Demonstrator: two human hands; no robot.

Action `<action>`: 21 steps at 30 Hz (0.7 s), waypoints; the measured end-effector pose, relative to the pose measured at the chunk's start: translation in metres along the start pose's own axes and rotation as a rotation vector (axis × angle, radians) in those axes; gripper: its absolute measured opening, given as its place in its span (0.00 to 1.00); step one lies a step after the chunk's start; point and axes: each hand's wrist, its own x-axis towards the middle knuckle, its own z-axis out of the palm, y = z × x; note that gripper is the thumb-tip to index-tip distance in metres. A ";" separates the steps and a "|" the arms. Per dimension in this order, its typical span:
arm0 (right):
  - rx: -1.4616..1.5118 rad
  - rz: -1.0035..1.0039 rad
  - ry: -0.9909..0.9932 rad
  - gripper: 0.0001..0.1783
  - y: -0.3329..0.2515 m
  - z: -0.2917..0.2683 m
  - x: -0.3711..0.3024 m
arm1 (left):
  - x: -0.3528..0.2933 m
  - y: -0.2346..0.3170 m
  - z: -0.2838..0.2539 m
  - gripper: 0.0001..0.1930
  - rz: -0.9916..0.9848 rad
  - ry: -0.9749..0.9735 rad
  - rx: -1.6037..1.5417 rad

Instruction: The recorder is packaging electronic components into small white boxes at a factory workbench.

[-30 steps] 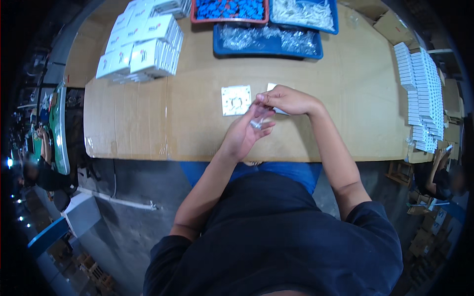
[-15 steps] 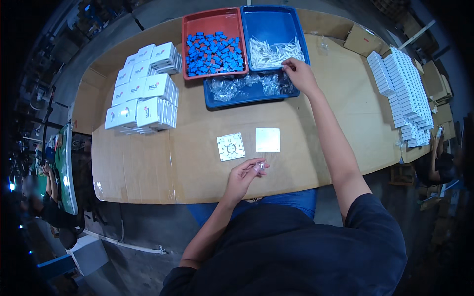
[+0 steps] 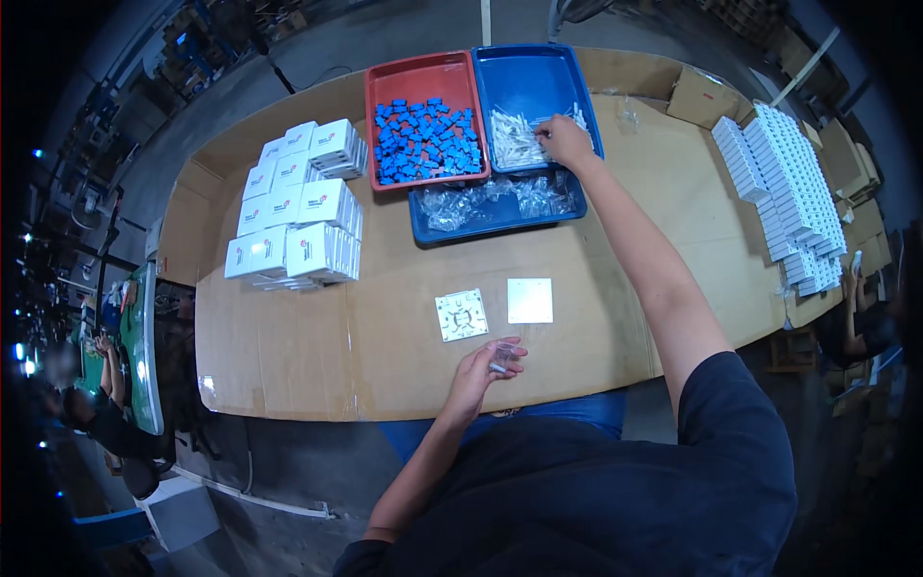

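Cardboard tabletop (image 3: 288, 337): clear plastic (image 3: 504, 357) grasped in left hand (image 3: 475, 373); right hand (image 3: 567, 143) at white pieces (image 3: 514, 140), grip unclear

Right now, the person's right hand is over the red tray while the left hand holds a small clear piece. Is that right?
Wrong tray: the head view shows the right hand over the blue tray of white pieces; the left hand does hold a small clear piece.
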 end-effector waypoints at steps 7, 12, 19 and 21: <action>-0.016 0.002 -0.148 0.09 -0.002 -0.001 0.012 | -0.009 0.001 -0.009 0.25 -0.028 0.005 -0.147; 0.077 0.053 -0.263 0.07 0.004 0.000 0.024 | -0.024 0.002 -0.016 0.25 -0.068 0.024 -0.024; 0.466 0.048 0.048 0.09 0.032 0.006 0.021 | -0.016 0.002 -0.020 0.25 -0.055 0.052 -0.036; 0.604 0.052 0.181 0.10 0.030 -0.003 0.018 | -0.008 0.005 -0.012 0.25 -0.042 0.059 -0.069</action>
